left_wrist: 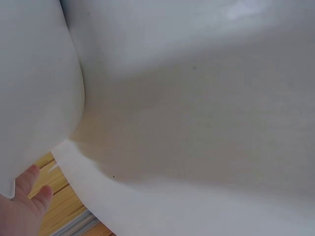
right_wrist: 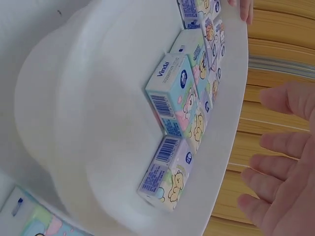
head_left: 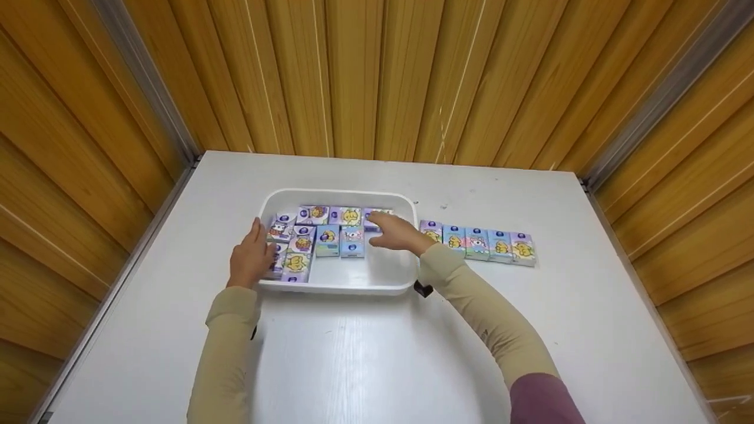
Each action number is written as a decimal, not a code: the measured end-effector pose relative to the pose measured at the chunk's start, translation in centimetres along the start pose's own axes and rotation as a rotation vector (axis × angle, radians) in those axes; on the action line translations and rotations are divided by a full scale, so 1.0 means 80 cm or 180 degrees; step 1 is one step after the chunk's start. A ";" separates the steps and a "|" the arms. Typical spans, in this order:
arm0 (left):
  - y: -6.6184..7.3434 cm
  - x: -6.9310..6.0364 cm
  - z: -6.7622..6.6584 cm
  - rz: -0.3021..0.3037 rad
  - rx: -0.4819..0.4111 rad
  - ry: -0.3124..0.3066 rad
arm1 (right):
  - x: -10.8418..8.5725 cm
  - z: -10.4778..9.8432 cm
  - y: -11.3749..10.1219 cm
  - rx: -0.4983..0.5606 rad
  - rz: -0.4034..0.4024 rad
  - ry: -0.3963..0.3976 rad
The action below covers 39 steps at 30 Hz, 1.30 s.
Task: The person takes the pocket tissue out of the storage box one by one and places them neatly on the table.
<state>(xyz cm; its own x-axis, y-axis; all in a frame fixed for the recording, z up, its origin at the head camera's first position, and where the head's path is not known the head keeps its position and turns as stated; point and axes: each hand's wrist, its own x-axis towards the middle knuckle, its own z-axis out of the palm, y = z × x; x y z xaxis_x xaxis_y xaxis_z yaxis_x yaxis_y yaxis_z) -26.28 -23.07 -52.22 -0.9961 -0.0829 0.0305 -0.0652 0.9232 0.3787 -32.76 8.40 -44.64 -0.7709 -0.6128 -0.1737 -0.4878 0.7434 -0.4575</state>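
A white tray (head_left: 339, 290) holds several small tissue packs, grouped at its left and along its back wall. The left hand (head_left: 252, 256) rests at the tray's left rim, fingers extended; in the left wrist view only part of that hand (left_wrist: 27, 206) shows beside the tray's outer wall. Over the tray's right part, the right hand (head_left: 397, 231) is held above a purple pack at the back. In the right wrist view the right hand (right_wrist: 285, 162) has its fingers spread with nothing in them, apart from the purple pack (right_wrist: 167, 174) and the blue Vinda pack (right_wrist: 172, 93).
Right of the tray, a row of several packs (head_left: 477, 242) lies side by side on the white table (head_left: 365, 353). Wood-patterned panels (head_left: 353, 76) stand behind and at both sides. Bare tray floor (head_left: 383, 272) shows at the front right.
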 end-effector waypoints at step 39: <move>0.002 0.000 0.005 0.0036 0.0104 0.0140 | 0.034 0.052 0.003 -0.0137 0.0365 -0.0829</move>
<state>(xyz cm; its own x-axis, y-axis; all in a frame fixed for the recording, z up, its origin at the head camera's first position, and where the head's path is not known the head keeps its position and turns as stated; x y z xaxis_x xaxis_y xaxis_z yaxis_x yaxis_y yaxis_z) -26.32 -22.82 -52.52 -0.9932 -0.0882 0.0754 -0.0567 0.9359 0.3478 -33.29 5.80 -48.91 -0.6936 -0.5682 -0.4428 -0.4248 0.8190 -0.3856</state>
